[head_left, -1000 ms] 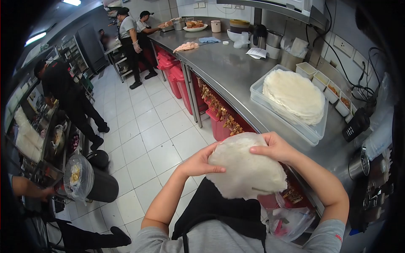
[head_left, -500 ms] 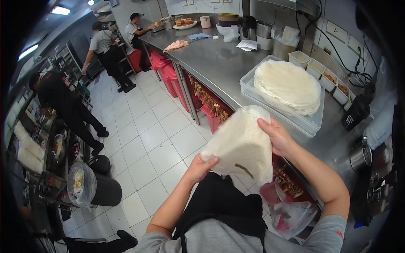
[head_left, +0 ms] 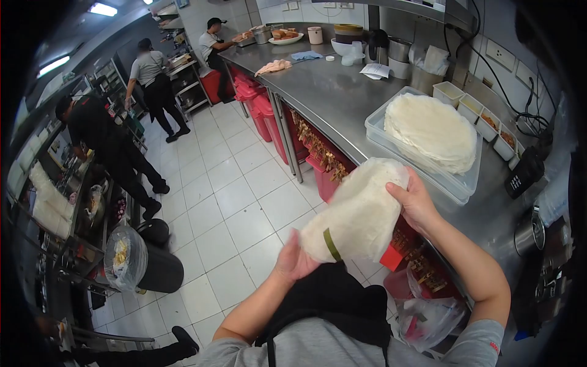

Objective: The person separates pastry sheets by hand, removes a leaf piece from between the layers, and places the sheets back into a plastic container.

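Observation:
A thin, floppy white round sheet (head_left: 361, 211) hangs between my hands in front of my black apron. My right hand (head_left: 417, 199) pinches its upper right edge, thumb on top. My left hand (head_left: 295, 257) is at the lower left edge, its palm under or against the sheet; the fingers are partly hidden. A dark green strip (head_left: 331, 244) lies on the sheet near my left hand. Beyond, on the steel counter, a clear plastic tub (head_left: 379, 129) holds a tall stack of similar white sheets (head_left: 431, 131).
Small sauce containers (head_left: 486, 125) line the wall side of the counter (head_left: 318, 82). Red bins (head_left: 266, 119) stand underneath. A lined trash bin (head_left: 160, 269) is at the left. Three co-workers (head_left: 110, 144) work at the left and far end; another person's leg (head_left: 165, 348) shows lower left.
The sheet has turned and sagged, and the green strip shows more fully. My left hand's fingers have loosened from their pinch. A co-worker in grey has moved left and turned to the shelves.

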`<state>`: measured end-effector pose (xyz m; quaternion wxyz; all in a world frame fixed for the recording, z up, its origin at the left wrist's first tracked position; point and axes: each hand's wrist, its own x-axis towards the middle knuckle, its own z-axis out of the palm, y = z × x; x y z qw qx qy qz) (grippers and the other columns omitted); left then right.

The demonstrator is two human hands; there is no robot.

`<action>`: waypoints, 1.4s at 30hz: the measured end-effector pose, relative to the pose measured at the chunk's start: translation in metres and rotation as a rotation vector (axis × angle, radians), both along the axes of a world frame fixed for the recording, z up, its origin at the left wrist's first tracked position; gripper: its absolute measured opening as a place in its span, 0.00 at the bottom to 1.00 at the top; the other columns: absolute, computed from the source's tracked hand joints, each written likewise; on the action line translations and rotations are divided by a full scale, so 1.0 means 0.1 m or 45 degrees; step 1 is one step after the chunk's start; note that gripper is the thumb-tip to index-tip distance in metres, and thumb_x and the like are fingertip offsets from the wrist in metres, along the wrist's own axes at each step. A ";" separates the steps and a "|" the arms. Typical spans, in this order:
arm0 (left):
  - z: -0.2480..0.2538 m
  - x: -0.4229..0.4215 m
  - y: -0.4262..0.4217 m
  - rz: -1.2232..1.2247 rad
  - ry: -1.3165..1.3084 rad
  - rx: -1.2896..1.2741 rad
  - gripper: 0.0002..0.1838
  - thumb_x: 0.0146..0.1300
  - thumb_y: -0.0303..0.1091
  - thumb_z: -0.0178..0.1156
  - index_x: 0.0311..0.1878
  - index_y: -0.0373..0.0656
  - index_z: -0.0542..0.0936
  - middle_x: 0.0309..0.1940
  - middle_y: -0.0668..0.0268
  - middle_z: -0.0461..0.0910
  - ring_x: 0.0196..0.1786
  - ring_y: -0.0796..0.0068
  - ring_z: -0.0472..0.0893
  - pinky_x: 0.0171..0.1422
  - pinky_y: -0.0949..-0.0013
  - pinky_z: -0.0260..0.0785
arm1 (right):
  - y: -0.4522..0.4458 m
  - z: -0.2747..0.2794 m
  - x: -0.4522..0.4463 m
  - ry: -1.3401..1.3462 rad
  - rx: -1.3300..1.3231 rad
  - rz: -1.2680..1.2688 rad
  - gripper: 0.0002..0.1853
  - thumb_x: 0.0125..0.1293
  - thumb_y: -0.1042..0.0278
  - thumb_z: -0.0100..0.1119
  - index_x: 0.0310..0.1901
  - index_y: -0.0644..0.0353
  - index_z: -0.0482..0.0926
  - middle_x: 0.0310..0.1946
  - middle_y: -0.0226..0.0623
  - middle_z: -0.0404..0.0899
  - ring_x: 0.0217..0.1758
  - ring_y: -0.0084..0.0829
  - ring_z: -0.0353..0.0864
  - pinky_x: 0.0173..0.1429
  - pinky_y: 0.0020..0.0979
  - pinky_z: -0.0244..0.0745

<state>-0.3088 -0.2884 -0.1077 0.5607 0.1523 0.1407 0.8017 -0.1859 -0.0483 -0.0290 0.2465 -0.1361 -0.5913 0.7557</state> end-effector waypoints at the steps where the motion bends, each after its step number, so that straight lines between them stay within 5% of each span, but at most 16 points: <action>1: 0.05 0.05 0.00 0.029 0.206 -0.124 0.32 0.72 0.51 0.44 0.68 0.35 0.58 0.64 0.52 0.66 0.66 0.55 0.68 0.67 0.52 0.65 | 0.06 -0.08 -0.02 -0.022 0.080 -0.038 0.26 0.63 0.74 0.58 0.61 0.64 0.61 0.53 0.41 0.72 0.57 0.33 0.73 0.61 0.35 0.69; 2: 0.08 0.09 -0.02 0.059 0.409 -0.251 0.30 0.73 0.48 0.44 0.68 0.35 0.58 0.64 0.52 0.66 0.66 0.56 0.69 0.67 0.53 0.66 | 0.09 -0.14 -0.02 -0.048 0.158 -0.073 0.26 0.63 0.75 0.58 0.61 0.64 0.60 0.54 0.42 0.71 0.57 0.34 0.73 0.61 0.35 0.69; 8: 0.35 0.00 -0.02 0.062 0.244 -0.208 0.25 0.74 0.43 0.44 0.65 0.36 0.61 0.62 0.55 0.68 0.62 0.60 0.72 0.63 0.56 0.70 | -0.22 0.14 0.04 0.040 1.697 -0.732 0.35 0.56 0.70 0.63 0.65 0.62 0.59 0.55 0.48 0.68 0.63 0.47 0.64 0.69 0.46 0.54; 11: 0.51 0.15 0.04 0.082 0.294 -0.219 0.25 0.74 0.43 0.43 0.67 0.37 0.60 0.62 0.56 0.68 0.62 0.61 0.72 0.64 0.57 0.69 | -0.49 0.28 0.15 -0.001 2.054 -0.324 0.31 0.53 0.65 0.66 0.60 0.57 0.69 0.55 0.44 0.69 0.63 0.48 0.63 0.68 0.46 0.52; 14: 0.60 0.23 0.07 -0.037 0.303 -0.125 0.25 0.74 0.43 0.42 0.68 0.38 0.58 0.63 0.56 0.66 0.63 0.62 0.71 0.66 0.57 0.66 | -0.74 0.26 0.20 0.153 1.872 -0.041 0.23 0.52 0.64 0.68 0.52 0.52 0.78 0.53 0.39 0.69 0.56 0.42 0.67 0.60 0.41 0.59; 23: 0.79 0.36 0.17 -0.095 0.230 -0.110 0.28 0.75 0.45 0.37 0.71 0.40 0.51 0.68 0.56 0.59 0.70 0.58 0.62 0.73 0.51 0.54 | -0.70 0.35 0.28 0.247 1.563 -0.089 0.10 0.50 0.72 0.68 0.37 0.54 0.83 0.38 0.31 0.72 0.44 0.34 0.69 0.51 0.35 0.60; 35: 0.82 0.34 0.19 -0.098 0.150 -0.049 0.29 0.74 0.47 0.37 0.71 0.39 0.51 0.69 0.55 0.58 0.70 0.57 0.61 0.73 0.53 0.54 | -0.71 0.38 0.28 0.298 1.675 -0.110 0.08 0.48 0.73 0.67 0.31 0.55 0.79 0.37 0.31 0.70 0.44 0.34 0.70 0.52 0.38 0.59; 42: 0.86 0.16 0.17 -0.033 0.000 0.071 0.31 0.74 0.51 0.33 0.71 0.38 0.51 0.70 0.52 0.56 0.71 0.53 0.59 0.74 0.50 0.54 | -0.76 0.37 0.29 0.398 1.817 0.143 0.18 0.44 0.69 0.72 0.38 0.51 0.76 0.39 0.31 0.70 0.46 0.35 0.70 0.54 0.40 0.60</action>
